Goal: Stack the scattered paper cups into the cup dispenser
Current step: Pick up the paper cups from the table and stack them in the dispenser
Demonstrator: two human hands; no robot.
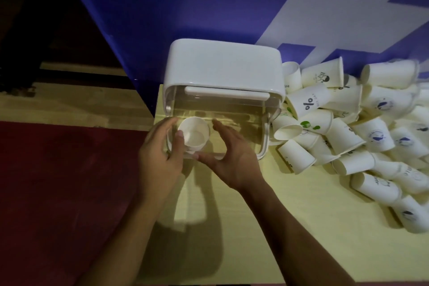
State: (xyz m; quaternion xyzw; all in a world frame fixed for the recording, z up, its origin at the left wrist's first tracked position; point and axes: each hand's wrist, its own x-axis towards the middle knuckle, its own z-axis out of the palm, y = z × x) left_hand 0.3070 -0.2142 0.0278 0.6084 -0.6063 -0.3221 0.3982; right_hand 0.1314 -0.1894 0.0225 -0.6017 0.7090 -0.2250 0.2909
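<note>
The cup dispenser [222, 69], a clear box under a white lid, stands on the pale yellow table [267, 227]. One white paper cup [193, 132] stands upright with its mouth up at the box's front left. My left hand [160, 158] curls around the cup's left side, thumb touching its rim. My right hand [229, 158] hovers open just right of the cup, fingers spread and not touching it. A heap of white printed paper cups [352, 127] lies on its sides to the right of the dispenser.
A blue and white banner [209, 2] hangs behind the dispenser. Left of the table lies a dark red floor [58, 181], with a wooden strip [69, 104] beyond it. The cup heap spreads to the table's right edge.
</note>
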